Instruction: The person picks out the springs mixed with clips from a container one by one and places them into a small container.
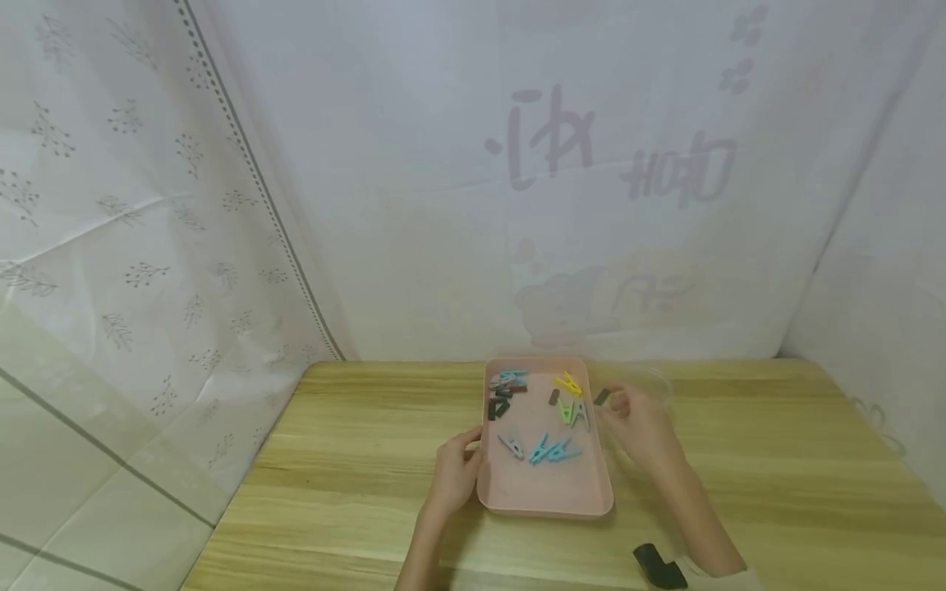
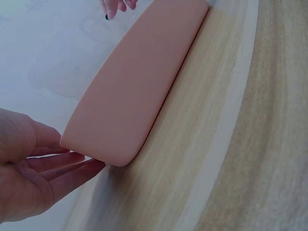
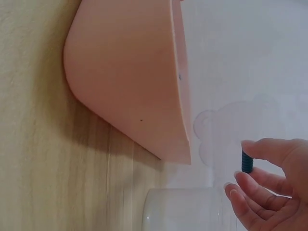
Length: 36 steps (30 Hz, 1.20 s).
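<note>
A pink tray (image 1: 547, 492) lies on the table, holding several clothespins in yellow, green, grey and blue, plus several small dark pieces. At its left side, my left hand (image 1: 454, 474) grips the rim between thumb and fingers, as the left wrist view shows at the tray's corner. My right hand (image 1: 641, 427) is raised just outside the tray's right edge. Between thumb and index finger it pinches a small dark ribbed cylinder (image 3: 247, 162). Inside the tray, a yellow clothespin (image 1: 568, 383) and a green clothespin (image 1: 565, 411) lie closest to that hand.
A clear see-through container (image 3: 178, 209) stands behind the right hand, beyond the tray. Near the right forearm is a black object (image 1: 660, 566). The wood-grain table (image 1: 355, 460) meets a white printed curtain (image 1: 414, 246) at the back, with another patterned sheet on the left.
</note>
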Tool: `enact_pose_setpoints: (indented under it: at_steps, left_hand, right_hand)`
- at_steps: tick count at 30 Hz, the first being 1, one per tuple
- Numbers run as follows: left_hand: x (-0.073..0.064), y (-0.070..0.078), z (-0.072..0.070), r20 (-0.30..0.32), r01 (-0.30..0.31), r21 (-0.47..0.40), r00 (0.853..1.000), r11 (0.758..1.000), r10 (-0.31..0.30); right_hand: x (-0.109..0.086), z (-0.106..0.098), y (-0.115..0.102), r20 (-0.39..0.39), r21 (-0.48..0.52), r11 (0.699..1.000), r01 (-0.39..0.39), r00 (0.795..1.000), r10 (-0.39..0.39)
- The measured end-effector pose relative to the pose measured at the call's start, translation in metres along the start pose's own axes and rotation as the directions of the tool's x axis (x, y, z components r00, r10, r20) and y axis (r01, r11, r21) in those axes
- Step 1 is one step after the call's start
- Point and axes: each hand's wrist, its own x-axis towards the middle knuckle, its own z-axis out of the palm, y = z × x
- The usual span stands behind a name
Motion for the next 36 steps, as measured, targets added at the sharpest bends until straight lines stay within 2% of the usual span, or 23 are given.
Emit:
enact_pose_setpoints:
  at_steps: [29,36]
  left_hand:
    - [-0.001,-0.001,-0.001,-0.004,0.018,-0.005,1.0,1.0,-0.018]
    - [0.0,-0.002,-0.001,0.0,-0.006,-0.005,1.0,1.0,0.006]
  right_hand:
    - [-0.006,-0.013,0.015,-0.058,0.007,1.0,-0.021,0.998,0.022]
    - [-0.007,-0.015,0.017,-0.061,0.003,0.999,-0.037,0.997,0.037]
